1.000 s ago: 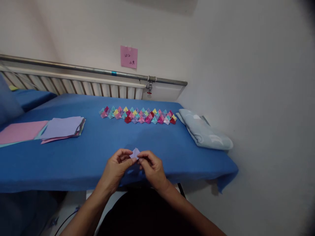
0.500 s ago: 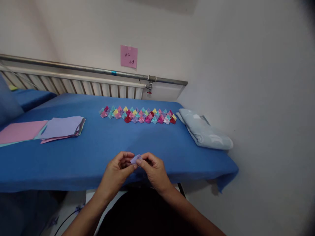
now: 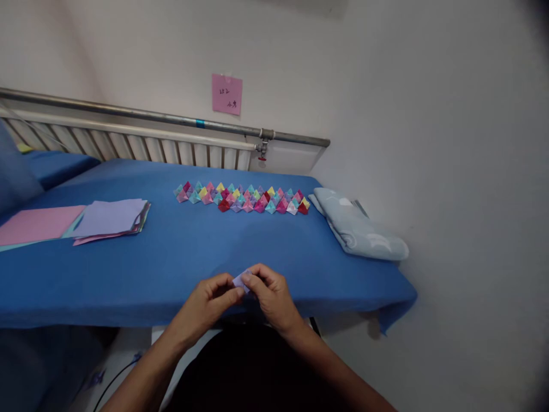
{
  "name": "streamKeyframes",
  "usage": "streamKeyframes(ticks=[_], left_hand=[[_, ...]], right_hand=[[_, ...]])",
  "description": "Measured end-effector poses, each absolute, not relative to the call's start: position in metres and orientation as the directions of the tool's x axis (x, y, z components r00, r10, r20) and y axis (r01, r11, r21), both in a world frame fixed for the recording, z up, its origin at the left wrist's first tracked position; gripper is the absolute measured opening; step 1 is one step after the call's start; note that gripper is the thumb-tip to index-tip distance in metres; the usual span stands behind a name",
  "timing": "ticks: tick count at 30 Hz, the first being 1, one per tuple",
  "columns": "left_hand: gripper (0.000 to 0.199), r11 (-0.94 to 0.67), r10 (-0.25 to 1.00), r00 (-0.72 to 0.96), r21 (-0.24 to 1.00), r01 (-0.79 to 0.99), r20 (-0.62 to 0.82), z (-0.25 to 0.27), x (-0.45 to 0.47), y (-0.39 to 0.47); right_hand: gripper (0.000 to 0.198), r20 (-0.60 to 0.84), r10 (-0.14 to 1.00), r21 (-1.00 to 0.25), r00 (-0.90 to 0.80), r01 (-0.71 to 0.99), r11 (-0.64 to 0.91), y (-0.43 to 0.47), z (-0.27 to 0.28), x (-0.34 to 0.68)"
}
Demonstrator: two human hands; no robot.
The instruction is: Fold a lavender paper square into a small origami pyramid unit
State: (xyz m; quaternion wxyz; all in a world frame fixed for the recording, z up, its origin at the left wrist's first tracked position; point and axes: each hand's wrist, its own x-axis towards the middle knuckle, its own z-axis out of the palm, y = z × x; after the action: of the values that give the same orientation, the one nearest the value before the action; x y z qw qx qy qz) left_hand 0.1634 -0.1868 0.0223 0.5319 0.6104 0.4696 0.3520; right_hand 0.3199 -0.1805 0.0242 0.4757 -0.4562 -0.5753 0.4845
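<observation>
A small folded piece of lilac paper point(image 3: 239, 280) is pinched between my two hands above the front edge of the blue-covered table point(image 3: 180, 257). My left hand point(image 3: 210, 300) grips its left side between thumb and fingers. On the other side my right hand point(image 3: 270, 292) presses it with the thumb on top; the fingers behind are partly hidden. Beyond the hands, several folded paper pieces point(image 3: 247, 205) in pink, red, turquoise, yellow and lilac stand in close rows.
At the left lies a stack of lilac paper sheets point(image 3: 110, 217) beside pink sheets point(image 3: 40, 224). A folded light-blue blanket point(image 3: 360, 226) rests at the right end. Behind the table are a radiator point(image 3: 163, 150) and a pipe point(image 3: 141, 114); a pink note point(image 3: 227, 94) hangs on the wall.
Both hands have shifted slightly with the lilac paper, which is now tilted differently and more covered by the right thumb. The view has moved a little.
</observation>
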Motion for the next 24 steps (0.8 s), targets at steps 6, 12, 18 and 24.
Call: streamKeyframes(ticks=[6,12,18,24], left_hand=[[0.032,-0.036,0.953,0.300,0.967,0.253,-0.043,0.022,0.160,-0.188],[0.031,0.105,0.914,0.368,0.976,0.190,-0.170,0.018,0.162,-0.186],[0.026,0.381,0.876,0.236,0.904,0.195,-0.420,0.000,0.168,-0.167],[0.027,0.403,0.859,0.201,0.865,0.299,-0.470,-0.003,0.174,-0.160]], right_hand=[[0.019,0.038,0.982,-0.995,-0.185,0.084,0.055,-0.180,0.023,0.321],[0.021,0.039,0.977,-0.983,-0.208,0.168,0.075,-0.175,0.011,0.322],[0.013,0.283,0.955,-0.853,-0.092,0.431,0.295,-0.171,-0.004,0.333],[0.020,0.441,0.778,-0.517,-0.447,0.582,0.627,-0.177,-0.014,0.339]])
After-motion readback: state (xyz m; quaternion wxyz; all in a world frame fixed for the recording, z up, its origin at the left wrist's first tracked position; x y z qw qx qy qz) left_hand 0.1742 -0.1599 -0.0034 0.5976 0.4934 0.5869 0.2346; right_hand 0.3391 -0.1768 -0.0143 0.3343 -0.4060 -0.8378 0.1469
